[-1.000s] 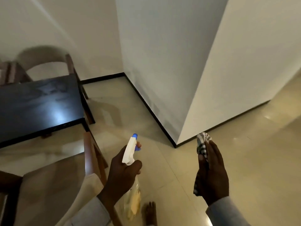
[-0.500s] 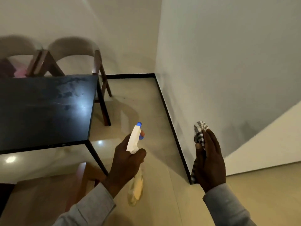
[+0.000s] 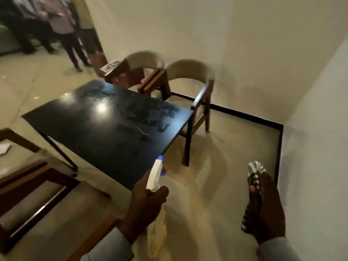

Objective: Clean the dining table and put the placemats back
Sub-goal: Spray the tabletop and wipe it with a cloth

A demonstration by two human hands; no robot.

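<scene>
Left hand: the left hand [image 3: 145, 206] grips a spray bottle [image 3: 155, 210] around its neck, thumb curled over the front; the white trigger head with its blue nozzle points up and away, toward the near corner of the table.
Spray bottle: clear body with yellowish liquid, hanging below the fist and blurred.
Right hand: the right hand [image 3: 265, 208] holds a checked cloth [image 3: 254, 176] bunched in the palm, thumb pressed on it; one end sticks out above the fingers, the other hangs below the palm.
Table: the black dining table [image 3: 105, 121] stands ahead and to the left of both hands, its glossy top streaked with smears on the far half, a ceiling light reflected near the middle, and a thin pale thread lying near the right edge.
Chairs: two wooden chairs [image 3: 190, 85] with pale curved backs sit at the far side by the wall; another chair [image 3: 28, 194] is at the near left.
Placemats: something flat rests on the arm of the far left chair, too blurred to tell what.
Background: several people [image 3: 47, 25] stand at the far left.
Floor: pale glossy tile [image 3: 226, 151] with a black skirting along the walls.
</scene>
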